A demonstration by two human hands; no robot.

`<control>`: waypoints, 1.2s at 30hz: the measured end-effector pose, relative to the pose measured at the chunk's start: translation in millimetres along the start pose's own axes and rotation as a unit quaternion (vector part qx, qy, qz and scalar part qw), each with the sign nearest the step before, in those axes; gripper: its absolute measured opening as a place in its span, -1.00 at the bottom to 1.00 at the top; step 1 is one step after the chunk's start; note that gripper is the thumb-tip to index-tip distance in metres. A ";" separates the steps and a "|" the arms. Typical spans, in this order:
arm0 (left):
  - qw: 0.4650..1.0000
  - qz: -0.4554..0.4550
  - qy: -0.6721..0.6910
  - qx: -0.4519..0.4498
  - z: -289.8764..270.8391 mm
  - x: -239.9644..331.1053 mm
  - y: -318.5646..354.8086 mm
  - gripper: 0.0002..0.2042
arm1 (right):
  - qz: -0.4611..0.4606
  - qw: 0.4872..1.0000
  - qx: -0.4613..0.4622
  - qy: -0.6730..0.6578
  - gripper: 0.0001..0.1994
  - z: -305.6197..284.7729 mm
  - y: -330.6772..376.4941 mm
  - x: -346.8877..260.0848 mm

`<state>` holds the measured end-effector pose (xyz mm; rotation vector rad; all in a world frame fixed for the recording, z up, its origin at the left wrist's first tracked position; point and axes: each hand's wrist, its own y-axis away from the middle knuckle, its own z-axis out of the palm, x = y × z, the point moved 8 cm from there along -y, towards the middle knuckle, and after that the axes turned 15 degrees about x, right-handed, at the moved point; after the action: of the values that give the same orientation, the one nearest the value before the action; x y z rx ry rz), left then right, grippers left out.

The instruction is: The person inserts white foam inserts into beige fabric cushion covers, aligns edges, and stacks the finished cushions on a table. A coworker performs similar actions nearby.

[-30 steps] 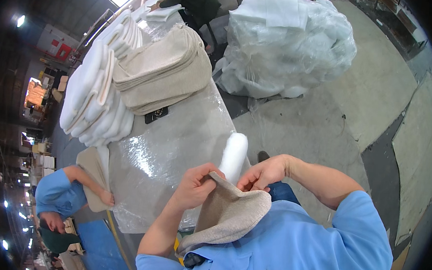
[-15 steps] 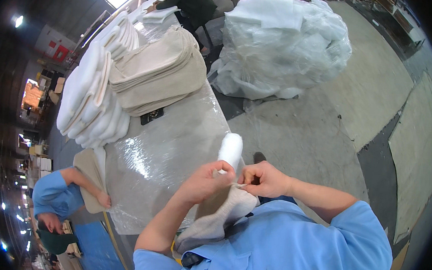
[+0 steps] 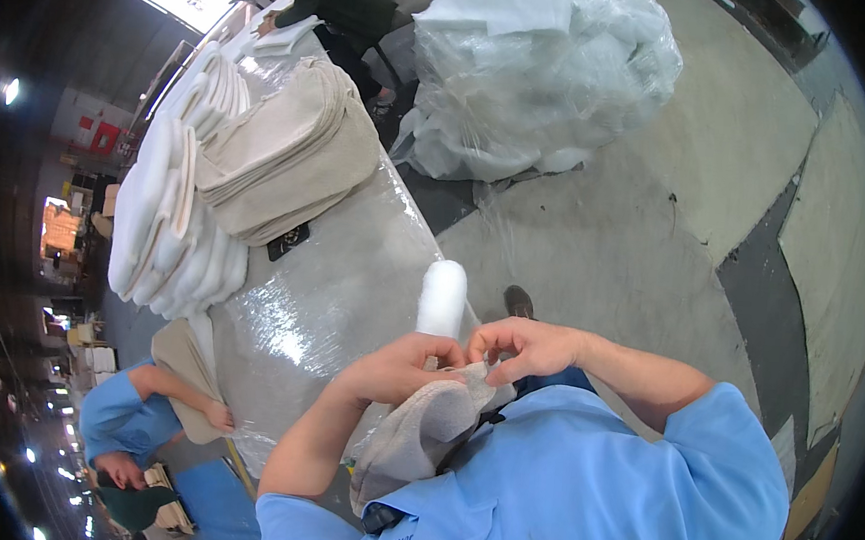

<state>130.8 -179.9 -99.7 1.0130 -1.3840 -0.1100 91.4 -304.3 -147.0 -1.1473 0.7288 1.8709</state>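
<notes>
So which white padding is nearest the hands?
The small roll, just beyond the left hand; the folded pile and wrapped bundle lie farther off.

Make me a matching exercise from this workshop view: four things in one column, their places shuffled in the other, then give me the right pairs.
Things
1. beige cloth piece
2. white roll
3. stack of beige covers
4. plastic-wrapped white bundle

Places
A. to the right of the table
B. on the table, beside the folded white padding
C. held by the left hand and the right hand
D. just beyond the two hands, in view by the table's right edge

Pairs: 1-C, 2-D, 3-B, 4-A
</notes>
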 end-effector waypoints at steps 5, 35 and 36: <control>0.999 0.018 0.022 -0.020 -3.3 -3.6 -0.6 -0.79 | 0.069 0.996 -0.016 0.053 -0.82 -5.9 -5.6 19.0; 0.994 -0.074 -0.054 -0.064 -14.9 -10.5 -14.0 -0.69 | 0.109 0.980 0.079 -0.148 -0.78 3.5 -0.4 91.5; 0.990 -0.105 -0.069 -0.065 -15.3 -11.9 -17.7 -0.68 | 0.099 0.976 0.100 -0.163 -0.80 2.2 1.8 91.0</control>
<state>149.2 -175.2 -117.8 1.0538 -1.3734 -0.4285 64.9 -273.0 -228.4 -0.6375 0.8432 2.0332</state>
